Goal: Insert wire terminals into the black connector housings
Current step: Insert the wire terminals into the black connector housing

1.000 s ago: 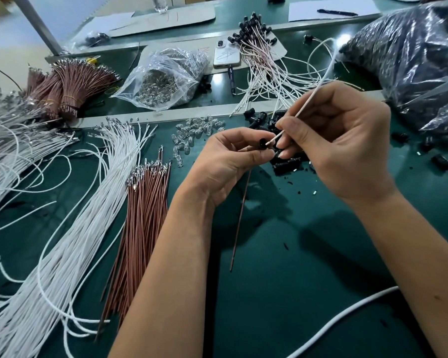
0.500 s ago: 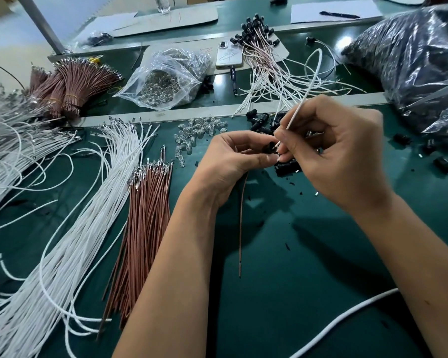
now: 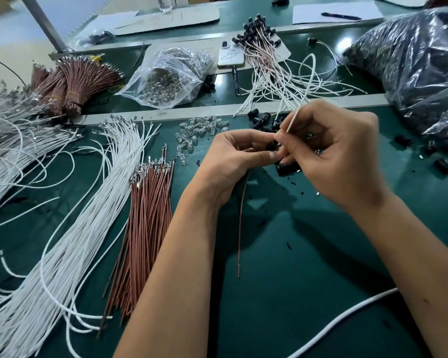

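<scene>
Two hands: left hand (image 3: 233, 161), right hand (image 3: 339, 156). One white wire (image 3: 301, 99) and one brown wire (image 3: 241, 228) held. Loose white wires (image 3: 70, 241) at 8 o'clock, too many to count. Brown wire pile (image 3: 148, 215): dozens. One phone (image 3: 230, 54) at 12. One clear bag (image 3: 171, 76). One pen (image 3: 340, 16) at 1. Loose black housings (image 3: 263, 122): perhaps a dozen; view poor.

Dark green worktable (image 3: 282, 293), pale metal rail (image 3: 347, 100) across it, grey slanting post (image 3: 43, 24) at far left, pale floor (image 3: 8, 29) beyond, glare on the far tabletop
</scene>
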